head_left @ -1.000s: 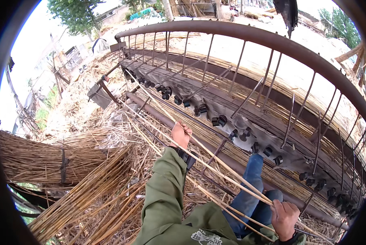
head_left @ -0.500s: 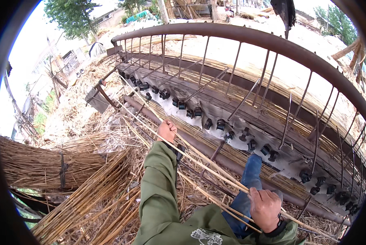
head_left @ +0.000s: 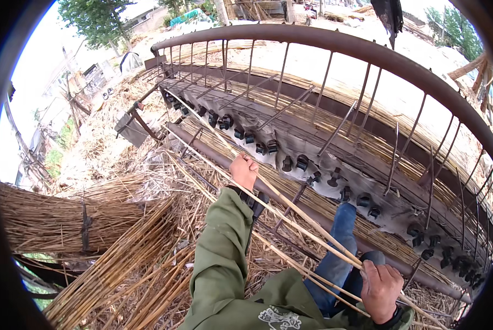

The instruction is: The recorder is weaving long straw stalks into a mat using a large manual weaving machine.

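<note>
Long tan reed stalks [head_left: 308,218] run slantwise across my lap, from the upper left to the lower right. My left hand [head_left: 244,170] is closed round a stalk near the metal pipe of a long frame. At the lower right, my right hand [head_left: 380,289] is wrapped round the stalks, its fingers curled over them. More stalks pass beneath the two hands, over my jeans. Beyond the hands, black spool-like pieces [head_left: 302,161] hang in a row along the frame's wooden beam [head_left: 268,117].
A curved brown rail [head_left: 312,36] with upright rods spans the far side. Tied reed bundles [head_left: 42,220] lie at the left, with loose straw [head_left: 114,159] around them. My knee [head_left: 340,225] rests near the frame's lower pipe [head_left: 219,159]. A grey box [head_left: 131,130] sits at its left end.
Both hands have moved rightward in the picture, the left one slightly up and the right one slightly down. Each still grips the stalks. The frame has shifted slightly in the view.
</note>
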A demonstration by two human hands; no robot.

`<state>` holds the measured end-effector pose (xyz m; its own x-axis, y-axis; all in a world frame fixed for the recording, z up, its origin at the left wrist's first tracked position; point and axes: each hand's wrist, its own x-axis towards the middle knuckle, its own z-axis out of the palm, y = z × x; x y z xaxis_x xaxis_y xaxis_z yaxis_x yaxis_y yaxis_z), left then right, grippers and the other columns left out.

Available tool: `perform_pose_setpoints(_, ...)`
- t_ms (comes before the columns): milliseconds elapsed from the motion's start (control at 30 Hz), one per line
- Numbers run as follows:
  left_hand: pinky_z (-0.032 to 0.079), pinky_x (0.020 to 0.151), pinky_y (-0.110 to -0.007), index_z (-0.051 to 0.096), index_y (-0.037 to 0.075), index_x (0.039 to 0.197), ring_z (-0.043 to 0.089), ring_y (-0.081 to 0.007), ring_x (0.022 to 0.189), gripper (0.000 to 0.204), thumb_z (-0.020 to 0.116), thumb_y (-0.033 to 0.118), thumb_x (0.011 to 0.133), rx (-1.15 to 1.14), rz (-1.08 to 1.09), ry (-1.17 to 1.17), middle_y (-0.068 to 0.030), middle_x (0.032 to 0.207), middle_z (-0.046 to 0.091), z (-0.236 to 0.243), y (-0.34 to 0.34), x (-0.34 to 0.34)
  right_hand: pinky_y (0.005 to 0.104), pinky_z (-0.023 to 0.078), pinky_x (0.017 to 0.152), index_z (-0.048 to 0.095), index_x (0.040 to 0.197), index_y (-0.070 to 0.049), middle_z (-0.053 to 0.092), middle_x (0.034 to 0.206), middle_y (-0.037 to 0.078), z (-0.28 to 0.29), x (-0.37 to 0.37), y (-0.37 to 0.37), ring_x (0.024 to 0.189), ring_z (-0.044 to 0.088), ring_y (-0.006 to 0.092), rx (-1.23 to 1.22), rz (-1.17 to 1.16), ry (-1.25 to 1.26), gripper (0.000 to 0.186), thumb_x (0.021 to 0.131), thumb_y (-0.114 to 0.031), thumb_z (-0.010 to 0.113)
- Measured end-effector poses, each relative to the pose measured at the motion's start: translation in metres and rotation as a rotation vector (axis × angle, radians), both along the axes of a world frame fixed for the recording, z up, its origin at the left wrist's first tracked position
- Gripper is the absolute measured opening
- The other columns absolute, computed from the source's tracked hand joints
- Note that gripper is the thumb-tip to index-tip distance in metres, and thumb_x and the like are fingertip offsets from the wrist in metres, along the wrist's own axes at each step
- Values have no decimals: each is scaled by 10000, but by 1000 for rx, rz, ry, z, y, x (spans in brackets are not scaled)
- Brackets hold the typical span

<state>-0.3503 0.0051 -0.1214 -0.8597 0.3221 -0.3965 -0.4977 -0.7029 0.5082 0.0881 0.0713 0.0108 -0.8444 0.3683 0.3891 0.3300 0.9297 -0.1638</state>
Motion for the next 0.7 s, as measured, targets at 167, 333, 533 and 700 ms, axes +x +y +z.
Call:
perform_pose_setpoints(167,252,390,-225,430,65,892,294,-91,458,108,326,91,904,-13,-26,-36,-5,627,354,8,-12,-13,376,396,522,588,918,-11,527,668,93,2,-9,-5,574,523,273,-10,48,7,266,656,-33,625)
perform_pose_setpoints(333,271,408,-244,399,85,768,313,-100,479,138,330,87,887,-36,-65,18,-5,634,374,-3,-35,-41,335,397,513,591,933,-8,526,668,65,-13,-20,-8,596,538,221,46,132,5,274,663,-51,592)
perform_pose_setpoints(533,280,390,-223,488,146,881,328,-80,454,129,366,167,917,30,111,2,44,620,421,-16,-74,-68,316,419,531,593,942,0,531,690,56,-23,-43,-8,614,542,201,3,199,1,284,663,-42,560)
perform_pose_setpoints(700,276,390,-226,483,143,917,316,-80,466,129,360,180,935,164,104,115,47,630,410,-7,-76,-46,324,408,530,595,944,-20,541,692,55,-34,-32,-2,611,542,208,-16,174,67,293,653,-53,606)
